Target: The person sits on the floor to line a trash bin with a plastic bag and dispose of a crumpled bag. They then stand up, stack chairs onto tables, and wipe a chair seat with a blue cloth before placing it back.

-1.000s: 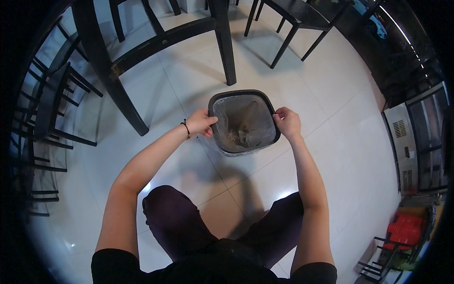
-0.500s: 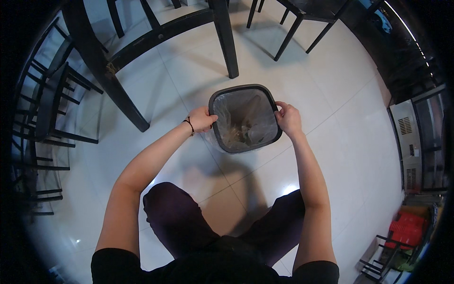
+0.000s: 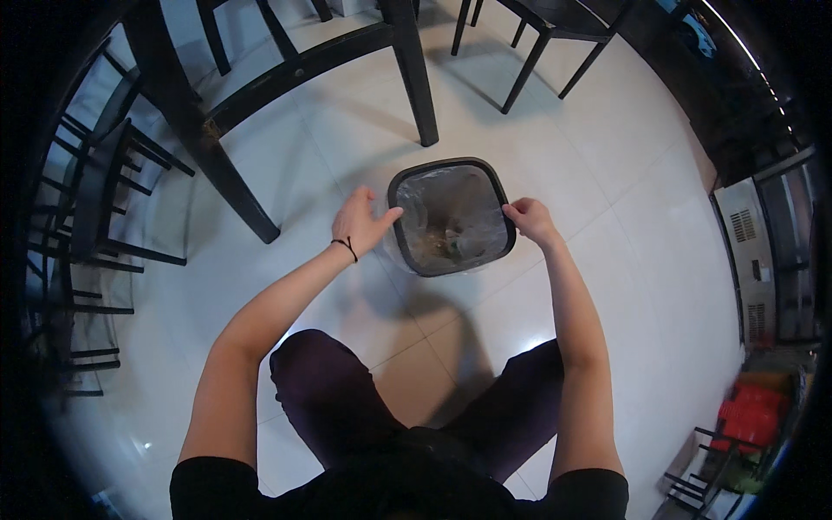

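A squarish trash bin with a black rim (image 3: 401, 244) stands on the floor in front of my knees. A clear plastic bag (image 3: 472, 212) lines it and hangs over the outside of the rim; some small litter shows dimly at the bottom. At the bin's left side, my left hand (image 3: 360, 223) is open, fingers spread away from the rim and thumb tip at its edge. A dark cord bracelet (image 3: 349, 249) circles that wrist. My right hand (image 3: 530, 218) pinches the right side of the rim, its thumb and fingertips pressed together there.
A black table frame (image 3: 303, 74) stands beyond the bin, one leg ending a little left of it. Black chairs (image 3: 108, 199) line the left side, and another chair (image 3: 550, 30) is at the far right. Red items (image 3: 750, 416) lie at the lower right.
My left hand has let go of the rim and opened, its fingers spreading away from the bin. The right hand stays on the rim, with its fingers drawn closer together.
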Tool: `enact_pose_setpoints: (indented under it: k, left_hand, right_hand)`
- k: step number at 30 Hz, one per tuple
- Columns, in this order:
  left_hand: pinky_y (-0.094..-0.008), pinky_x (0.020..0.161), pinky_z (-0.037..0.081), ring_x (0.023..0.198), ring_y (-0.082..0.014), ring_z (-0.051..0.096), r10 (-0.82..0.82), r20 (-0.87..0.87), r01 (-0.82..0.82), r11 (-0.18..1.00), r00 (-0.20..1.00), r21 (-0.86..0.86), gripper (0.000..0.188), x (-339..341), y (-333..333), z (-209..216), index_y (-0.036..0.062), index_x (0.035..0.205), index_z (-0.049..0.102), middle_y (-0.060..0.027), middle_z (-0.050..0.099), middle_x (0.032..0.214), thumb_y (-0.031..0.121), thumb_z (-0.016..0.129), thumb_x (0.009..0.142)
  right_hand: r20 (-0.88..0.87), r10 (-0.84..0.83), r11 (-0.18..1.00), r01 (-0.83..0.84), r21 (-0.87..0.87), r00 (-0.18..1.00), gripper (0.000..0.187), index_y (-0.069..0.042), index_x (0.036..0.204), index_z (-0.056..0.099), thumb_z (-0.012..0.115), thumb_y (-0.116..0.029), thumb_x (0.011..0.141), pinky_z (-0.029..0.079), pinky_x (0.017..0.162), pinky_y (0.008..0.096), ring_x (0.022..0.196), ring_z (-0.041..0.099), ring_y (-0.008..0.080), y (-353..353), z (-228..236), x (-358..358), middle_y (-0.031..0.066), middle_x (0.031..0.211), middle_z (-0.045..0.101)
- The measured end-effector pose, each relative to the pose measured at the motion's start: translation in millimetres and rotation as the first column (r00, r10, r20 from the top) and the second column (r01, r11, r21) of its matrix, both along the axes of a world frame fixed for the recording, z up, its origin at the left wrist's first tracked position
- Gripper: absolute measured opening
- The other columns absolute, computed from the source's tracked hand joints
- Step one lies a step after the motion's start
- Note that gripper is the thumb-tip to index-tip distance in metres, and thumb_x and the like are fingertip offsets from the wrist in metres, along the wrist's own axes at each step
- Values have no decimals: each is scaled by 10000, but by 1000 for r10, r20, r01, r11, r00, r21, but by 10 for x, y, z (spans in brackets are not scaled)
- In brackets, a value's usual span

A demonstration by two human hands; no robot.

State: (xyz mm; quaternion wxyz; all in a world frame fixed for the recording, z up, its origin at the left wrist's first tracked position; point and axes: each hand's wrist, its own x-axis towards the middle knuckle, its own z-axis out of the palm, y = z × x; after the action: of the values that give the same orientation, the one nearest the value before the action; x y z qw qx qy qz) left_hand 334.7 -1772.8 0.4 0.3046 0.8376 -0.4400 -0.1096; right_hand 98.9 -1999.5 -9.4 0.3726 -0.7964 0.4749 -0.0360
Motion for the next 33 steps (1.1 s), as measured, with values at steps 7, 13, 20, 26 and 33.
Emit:
enact_pose_setpoints:
  k: [7,13,20,26,33]
  left_hand:
    - [-384,623,452,762,-283,566,-711,-206,740,652,673,166,355,-942,388,842,46,875,523,-137,573,847,375,565,747]
    - [-408,751,437,869,-318,542,-789,-299,838,455,537,303,336,-1768,390,795,40,904,540,-164,560,921,336,568,750]
    - [-435,747,420,958,-285,507,-709,-188,634,438,679,638,325,-1605,242,455,44,980,551,-121,535,984,256,595,738]
    - [-416,694,425,914,-257,519,-640,-142,639,670,755,378,309,-1464,228,503,52,941,549,-102,538,938,281,591,739]
    - [-389,711,404,908,-228,513,-610,-108,584,670,785,459,320,-1418,177,546,78,952,554,-87,533,939,300,597,727]
  right_hand:
    - [298,-82,890,-64,451,951,353,68,823,608,592,-279,758,499,569,291,656,544,160,191,101,293,83,745,569]
    - [384,-67,866,-137,481,921,277,7,864,609,589,-256,780,495,592,319,679,529,134,370,786,635,45,751,558]
    - [681,-214,873,-176,455,700,200,-37,819,599,530,-225,830,475,613,278,704,536,102,602,2117,740,12,742,566]
    - [818,-299,836,-278,473,492,239,-21,875,557,557,-254,819,478,723,321,856,504,175,957,2791,1139,63,858,527]
    - [855,-333,874,-210,438,398,278,15,954,494,555,-222,820,476,809,372,960,454,205,1247,3164,1937,116,937,480]
